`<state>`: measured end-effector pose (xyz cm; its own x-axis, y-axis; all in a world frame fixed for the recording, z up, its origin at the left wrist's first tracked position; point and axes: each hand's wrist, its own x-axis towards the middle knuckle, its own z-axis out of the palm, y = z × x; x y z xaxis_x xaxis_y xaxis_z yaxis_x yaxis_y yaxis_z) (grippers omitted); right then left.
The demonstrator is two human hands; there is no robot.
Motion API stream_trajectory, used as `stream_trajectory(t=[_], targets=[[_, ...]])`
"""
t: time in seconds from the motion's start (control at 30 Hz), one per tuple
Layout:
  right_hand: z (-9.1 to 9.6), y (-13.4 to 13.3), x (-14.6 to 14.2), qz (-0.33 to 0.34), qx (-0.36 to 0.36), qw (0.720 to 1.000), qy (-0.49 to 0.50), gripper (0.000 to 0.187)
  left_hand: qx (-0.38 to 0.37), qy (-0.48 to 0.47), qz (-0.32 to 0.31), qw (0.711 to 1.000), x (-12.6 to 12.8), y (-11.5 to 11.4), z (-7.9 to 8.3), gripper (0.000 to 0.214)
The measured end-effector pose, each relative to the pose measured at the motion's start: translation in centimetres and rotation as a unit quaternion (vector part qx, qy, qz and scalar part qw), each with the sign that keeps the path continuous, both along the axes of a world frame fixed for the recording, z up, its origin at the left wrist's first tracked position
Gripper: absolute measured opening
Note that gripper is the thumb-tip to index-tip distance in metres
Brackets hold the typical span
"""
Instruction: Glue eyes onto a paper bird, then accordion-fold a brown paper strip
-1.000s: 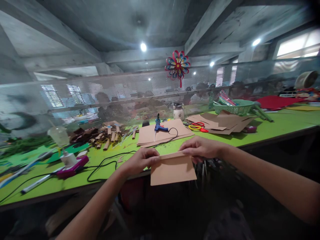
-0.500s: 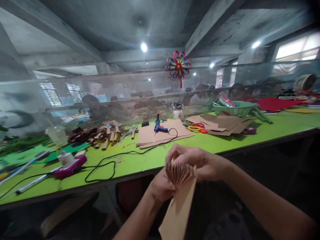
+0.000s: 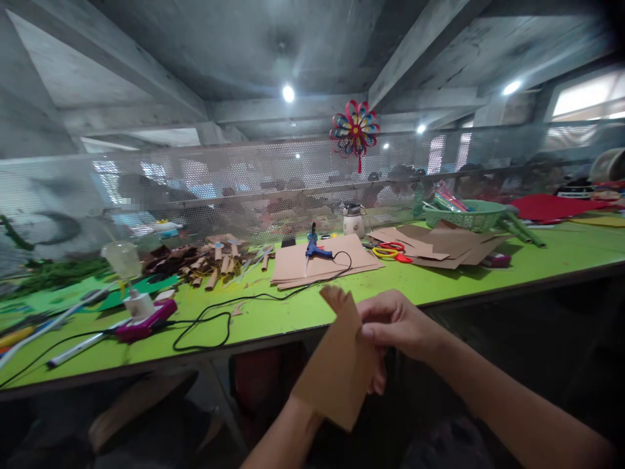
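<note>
In front of the green table's near edge I hold a sheet of brown paper, partly pleated at its top. My right hand pinches the sheet's upper right edge with closed fingers. My left hand is hidden behind the paper; only its forearm shows rising from below to the sheet's lower edge. The paper hangs tilted, with its pleated end pointing up and left.
The green table carries a stack of brown sheets with a blue glue gun and its black cord, red and yellow scissors, a green basket, paper rolls and a pink glue gun. A mesh screen stands behind.
A second ago both hands held the sheet flat by its top edge. The sheet then turned upright with its folds fanned, and now hangs tilted, covering my left hand.
</note>
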<state>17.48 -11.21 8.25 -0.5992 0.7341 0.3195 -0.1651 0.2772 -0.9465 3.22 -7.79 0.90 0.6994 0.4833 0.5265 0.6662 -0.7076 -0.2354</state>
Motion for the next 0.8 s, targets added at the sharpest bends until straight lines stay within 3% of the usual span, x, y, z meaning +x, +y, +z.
stream_trajectory(t=[0.07, 0.1, 0.2, 0.23, 0.27, 0.37, 0.4, 0.47, 0.6, 0.8], targets=[[0.4, 0.9, 1.2, -0.057, 0.007, 0.998, -0.001, 0.028, -0.112, -0.122, -0.072, 0.984, -1.9, 0.1, -0.1, 0.04], [0.6, 1.5, 1.8, -0.076, 0.017, 0.997, -0.015, 0.029, -0.21, -0.208, -0.116, 0.948, -3.2, 0.3, 0.1, 0.032], [1.0, 3.8, 3.2, -0.066, 0.057, 0.984, -0.157, 0.032, -0.478, -0.425, -0.155, 0.753, -7.2, 1.2, 2.4, 0.033], [1.0, 4.6, 3.4, -0.056, 0.092, 0.969, -0.221, 0.031, -0.494, -0.458, -0.124, 0.728, -8.2, 1.7, 3.6, 0.034], [0.9, 5.6, 3.4, -0.047, 0.142, 0.948, -0.281, 0.03, -0.477, -0.466, -0.094, 0.739, -8.8, 2.2, 4.8, 0.033], [0.4, 8.4, 2.6, -0.012, 0.262, 0.871, -0.415, 0.028, -0.382, -0.357, -0.057, 0.851, -8.7, 3.7, 7.5, 0.032], [0.3, 9.3, 2.1, 0.0, 0.282, 0.854, -0.437, 0.028, -0.35, -0.295, -0.052, 0.888, -8.1, 4.2, 7.7, 0.031], [0.2, 10.9, 1.3, 0.008, 0.303, 0.833, -0.464, 0.028, -0.306, -0.187, -0.042, 0.932, -6.8, 5.2, 7.4, 0.032], [0.0, 13.1, 0.5, 0.015, 0.305, 0.82, -0.484, 0.035, -0.307, -0.062, -0.058, 0.948, -5.4, 7.5, 5.6, 0.036], [-2.0, 15.1, 0.4, -0.032, 0.297, 0.836, -0.46, 0.032, -0.332, -0.078, -0.051, 0.938, -5.5, 10.9, 4.2, 0.036]])
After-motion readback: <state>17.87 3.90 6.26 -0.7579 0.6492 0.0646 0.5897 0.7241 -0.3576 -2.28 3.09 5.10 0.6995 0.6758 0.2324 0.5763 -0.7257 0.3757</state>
